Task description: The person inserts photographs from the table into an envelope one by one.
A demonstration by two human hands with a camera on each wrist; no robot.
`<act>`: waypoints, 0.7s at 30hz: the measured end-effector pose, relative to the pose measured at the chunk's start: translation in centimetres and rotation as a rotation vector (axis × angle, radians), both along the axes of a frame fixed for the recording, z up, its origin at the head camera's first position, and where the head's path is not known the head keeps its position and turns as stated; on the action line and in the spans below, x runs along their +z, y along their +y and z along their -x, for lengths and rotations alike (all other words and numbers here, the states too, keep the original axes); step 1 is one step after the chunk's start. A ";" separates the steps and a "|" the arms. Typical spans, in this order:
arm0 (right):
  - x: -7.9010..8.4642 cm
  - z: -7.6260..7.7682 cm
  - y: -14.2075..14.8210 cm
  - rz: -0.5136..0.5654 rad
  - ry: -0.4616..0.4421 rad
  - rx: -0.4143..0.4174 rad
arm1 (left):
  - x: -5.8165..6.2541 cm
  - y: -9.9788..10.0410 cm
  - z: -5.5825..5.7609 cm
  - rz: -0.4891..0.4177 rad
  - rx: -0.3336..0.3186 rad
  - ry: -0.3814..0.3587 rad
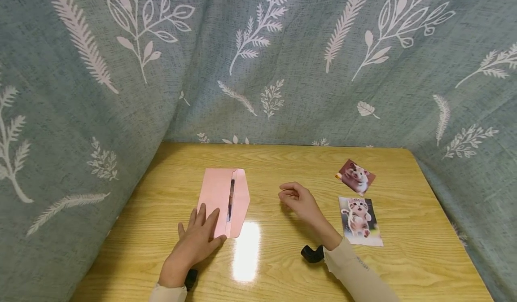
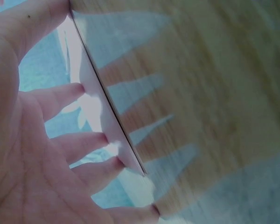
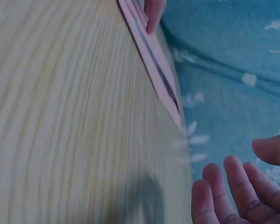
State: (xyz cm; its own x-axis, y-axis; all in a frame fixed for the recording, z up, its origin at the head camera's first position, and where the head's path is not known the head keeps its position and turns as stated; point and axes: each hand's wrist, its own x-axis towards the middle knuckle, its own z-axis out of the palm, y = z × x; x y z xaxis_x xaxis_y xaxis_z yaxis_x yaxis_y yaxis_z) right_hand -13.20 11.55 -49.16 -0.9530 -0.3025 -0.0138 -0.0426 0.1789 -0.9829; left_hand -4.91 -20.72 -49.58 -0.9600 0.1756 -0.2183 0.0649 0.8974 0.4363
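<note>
A pink envelope [image 1: 216,187] lies on the wooden table with its pointed flap [image 1: 242,199] folded out to the right. In its opening shows a dark strip of a picture [image 1: 231,196], mostly hidden inside. My left hand [image 1: 195,241] rests on the envelope's near left part, fingers spread and straight. To the right of the envelope my right hand [image 1: 303,205] hovers over the table, fingers loosely bent and holding nothing. The right wrist view also shows this hand [image 3: 245,196] apart from the envelope [image 3: 154,60].
Right of the right hand lies a kitten picture [image 1: 358,223], close to the right forearm. Just beyond it is a tilted picture of a small white-and-brown animal [image 1: 356,176]. A blue-green leaf-patterned cloth [image 1: 258,109] bounds the wooden table [image 1: 282,266] at the back and sides.
</note>
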 end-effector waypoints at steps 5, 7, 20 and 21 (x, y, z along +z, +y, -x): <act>0.2 -0.4 3.0 -0.106 0.106 -0.089 | -0.1 0.0 0.1 -0.002 -0.004 0.007; 0.3 -0.7 4.3 -0.137 0.124 -0.123 | -0.1 0.0 0.1 -0.002 -0.003 0.004; 0.7 -2.1 12.6 -0.307 0.130 -0.294 | 0.0 0.0 0.0 -0.008 -0.003 -0.009; 0.7 -2.1 13.2 -0.319 0.129 -0.307 | 0.0 0.0 0.0 -0.010 -0.003 -0.010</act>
